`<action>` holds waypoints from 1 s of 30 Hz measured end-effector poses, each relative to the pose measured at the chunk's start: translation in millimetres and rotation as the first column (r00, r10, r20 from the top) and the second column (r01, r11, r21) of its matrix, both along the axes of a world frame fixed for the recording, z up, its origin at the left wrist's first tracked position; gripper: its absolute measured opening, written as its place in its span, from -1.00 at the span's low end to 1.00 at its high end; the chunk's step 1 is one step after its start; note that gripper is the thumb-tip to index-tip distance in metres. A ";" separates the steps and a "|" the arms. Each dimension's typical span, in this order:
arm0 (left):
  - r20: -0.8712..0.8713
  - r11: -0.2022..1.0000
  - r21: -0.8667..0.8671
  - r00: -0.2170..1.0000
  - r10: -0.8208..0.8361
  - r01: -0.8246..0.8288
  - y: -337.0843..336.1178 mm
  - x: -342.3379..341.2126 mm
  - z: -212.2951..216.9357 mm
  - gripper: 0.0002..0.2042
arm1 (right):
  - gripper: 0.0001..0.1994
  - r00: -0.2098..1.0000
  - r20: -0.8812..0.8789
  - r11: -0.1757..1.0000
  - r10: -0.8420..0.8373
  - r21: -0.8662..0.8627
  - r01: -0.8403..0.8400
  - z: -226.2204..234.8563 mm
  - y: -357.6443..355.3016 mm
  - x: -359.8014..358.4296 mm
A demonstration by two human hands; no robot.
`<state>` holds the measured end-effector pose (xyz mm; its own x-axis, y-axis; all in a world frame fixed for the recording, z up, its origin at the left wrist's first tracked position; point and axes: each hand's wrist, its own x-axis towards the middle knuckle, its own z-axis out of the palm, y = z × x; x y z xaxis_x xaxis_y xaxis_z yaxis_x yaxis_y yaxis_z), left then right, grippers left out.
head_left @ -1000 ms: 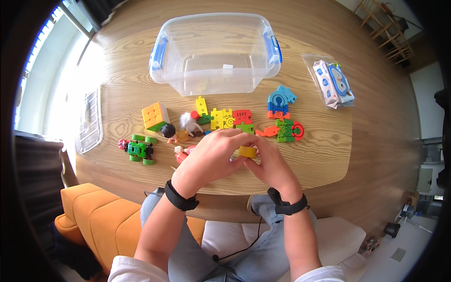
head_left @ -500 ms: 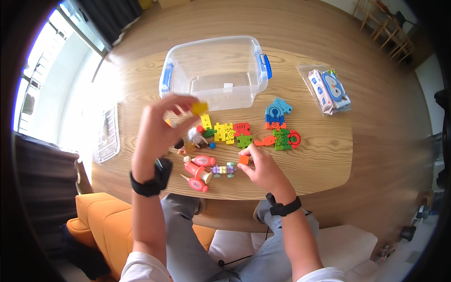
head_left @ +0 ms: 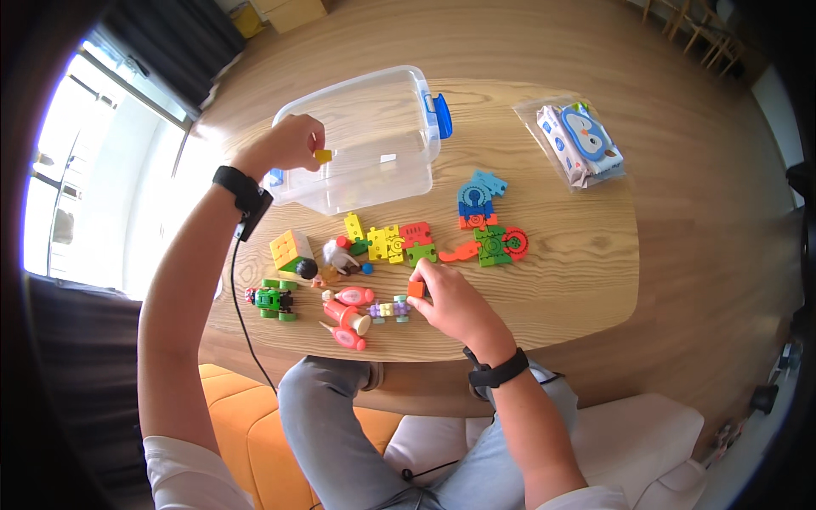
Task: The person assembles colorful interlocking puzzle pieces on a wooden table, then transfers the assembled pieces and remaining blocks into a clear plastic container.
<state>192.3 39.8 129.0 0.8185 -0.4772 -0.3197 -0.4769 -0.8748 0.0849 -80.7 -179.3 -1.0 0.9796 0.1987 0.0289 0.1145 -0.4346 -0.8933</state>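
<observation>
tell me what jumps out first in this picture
The left hand is raised over the clear plastic bin at the far side of the table, pinching a small yellow block. Nearer the person, the right hand holds an orange block beside a bright scatter of toy pieces on the wooden table.

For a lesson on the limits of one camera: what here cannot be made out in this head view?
- Left hand: its fingers hide most of the small yellow block.
- Right hand: covers part of the orange block.
- Clear bin: whether anything lies inside is unclear through its walls.
- Toy figure: too small to identify.
</observation>
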 end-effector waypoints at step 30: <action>-0.250 0.863 0.498 0.967 0.056 0.079 -40.9 62.7 -64.5 -0.76 | -0.72 0.997 -0.069 1.000 0.018 0.005 -0.018 -4.0 11.0 7.4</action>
<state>255.0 -1.1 64.5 0.6758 -0.2058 -0.7078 -0.5091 -0.8248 -0.2462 -73.3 -168.3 -4.9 0.9756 0.2164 -0.0378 0.0603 -0.4293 -0.9011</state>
